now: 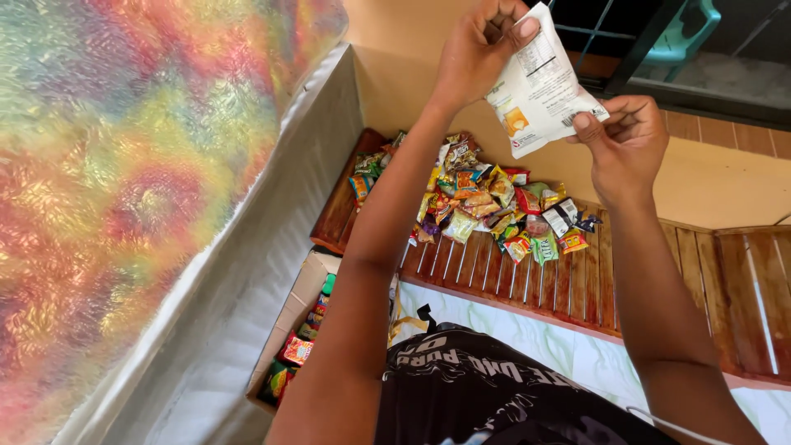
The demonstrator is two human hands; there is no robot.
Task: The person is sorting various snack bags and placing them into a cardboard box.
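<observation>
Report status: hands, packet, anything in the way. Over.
Left hand and right hand both pinch the white packet, held up. Snack pile on slatted bench below. Nothing in the way.

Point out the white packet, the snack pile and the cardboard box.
white packet (540, 86), head view, middle of its printed face.
snack pile (482, 202), head view, centre of the heap.
cardboard box (298, 301), head view, left flap.

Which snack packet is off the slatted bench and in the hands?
The white packet, raised between the left hand and right hand; the colourful packets lie heaped on the wooden bench.
</observation>
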